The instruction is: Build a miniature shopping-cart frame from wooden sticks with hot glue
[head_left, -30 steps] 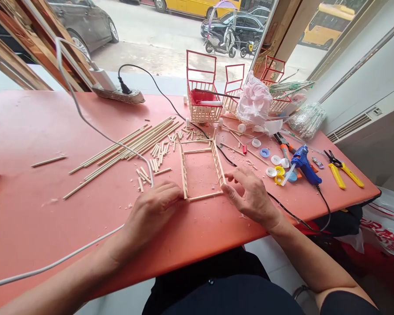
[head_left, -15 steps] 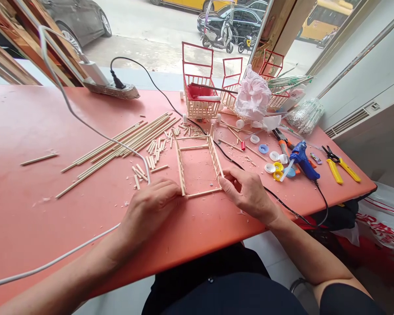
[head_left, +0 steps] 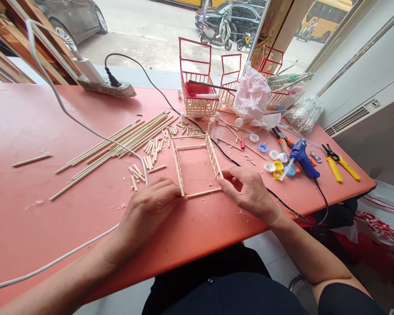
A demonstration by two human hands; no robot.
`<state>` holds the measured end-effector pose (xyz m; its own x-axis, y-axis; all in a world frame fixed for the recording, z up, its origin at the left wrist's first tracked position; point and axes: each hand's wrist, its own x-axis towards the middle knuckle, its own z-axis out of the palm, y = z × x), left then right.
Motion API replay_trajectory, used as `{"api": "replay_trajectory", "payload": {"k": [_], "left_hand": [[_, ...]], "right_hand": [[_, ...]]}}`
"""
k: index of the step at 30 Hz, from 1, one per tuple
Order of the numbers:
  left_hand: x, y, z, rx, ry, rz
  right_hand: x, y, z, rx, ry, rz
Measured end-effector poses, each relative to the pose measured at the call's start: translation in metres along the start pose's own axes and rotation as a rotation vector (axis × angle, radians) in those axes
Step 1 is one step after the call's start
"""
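Note:
A small open frame of pale wooden sticks (head_left: 197, 147) stands on the pink tabletop in front of me. Its two side panels look like little ladders, joined by crosswise sticks. My left hand (head_left: 156, 201) has its fingers closed at the frame's near left corner. At the near right corner, my right hand (head_left: 246, 190) pinches the frame between thumb and fingers. Short cut sticks (head_left: 154, 148) lie scattered beyond my left hand, next to a bundle of long sticks (head_left: 118, 142).
Red-trimmed miniature carts (head_left: 198, 98) stand at the back, beside a crumpled pink cloth (head_left: 252, 92). To the right lie bottle caps (head_left: 269, 167), a blue glue gun (head_left: 300, 155) and yellow-handled pliers (head_left: 341, 164). A white cable (head_left: 82, 124) crosses the left; a power strip (head_left: 110, 89) sits behind.
The view has shifted slightly, so the far things sit a little more to the left. Both hands keep their places at the frame's near corners.

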<state>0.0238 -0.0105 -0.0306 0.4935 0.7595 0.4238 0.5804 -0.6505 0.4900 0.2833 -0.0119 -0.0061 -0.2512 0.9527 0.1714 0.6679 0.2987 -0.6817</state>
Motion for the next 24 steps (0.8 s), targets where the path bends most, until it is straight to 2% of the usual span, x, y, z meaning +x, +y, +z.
{"api": "replay_trajectory", "payload": {"k": [7, 15, 24], "left_hand": [[0.0012, 0.0002, -0.0038, -0.063, -0.010, 0.025], [0.0023, -0.0025, 0.0025, -0.039, -0.005, 0.014], [0.0037, 0.0003, 0.0006, -0.009, 0.007, 0.016]], "right_hand": [[-0.0017, -0.0003, 0.0004, 0.003, 0.026, 0.000], [0.0005, -0.0002, -0.0010, -0.003, 0.044, -0.010], [0.0005, 0.0007, 0.0000, 0.027, 0.028, 0.006]]}}
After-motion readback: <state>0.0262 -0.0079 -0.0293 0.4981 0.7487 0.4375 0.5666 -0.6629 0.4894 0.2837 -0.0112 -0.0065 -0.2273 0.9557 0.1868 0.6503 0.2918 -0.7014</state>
